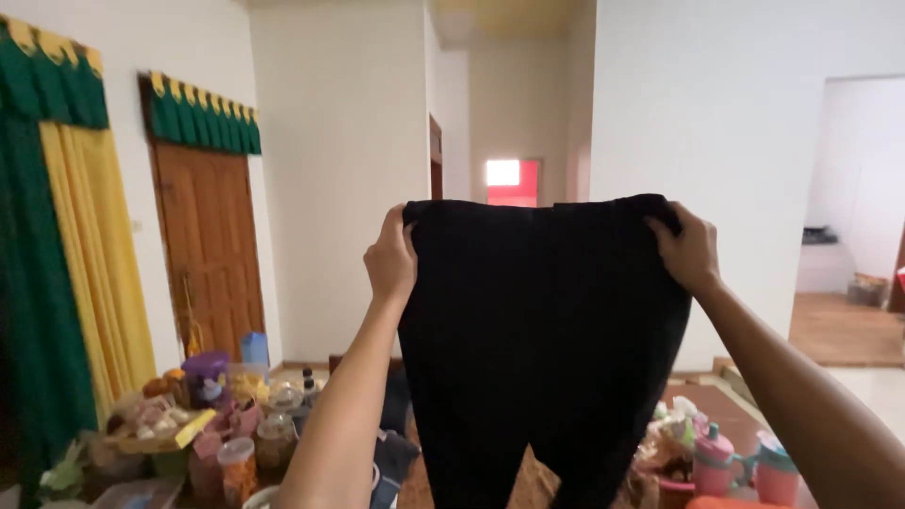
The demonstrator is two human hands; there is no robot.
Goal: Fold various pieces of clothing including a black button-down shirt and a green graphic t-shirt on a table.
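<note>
Head view shows a pair of black trousers (542, 349) held up at arm's length in front of a white wall, spread flat by the waistband so both legs hang straight down and the whole garment can be looked over. The left hand (390, 259) pinches the left corner of the waistband, fingers (394, 222) curled over the cloth and clenched on it; the right hand (690, 250) grips the right corner the same way, its fingers tucked into the fabric. The even pull between the two keeps the top edge taut and level. Low on the left a cluttered bench (141, 443) carries snack jars (236, 462) and a purple container (205, 368); low on the right stand pink lidded cups (716, 462). Far left, a wooden door (209, 254) sits beside green and yellow curtains (57, 264).
</note>
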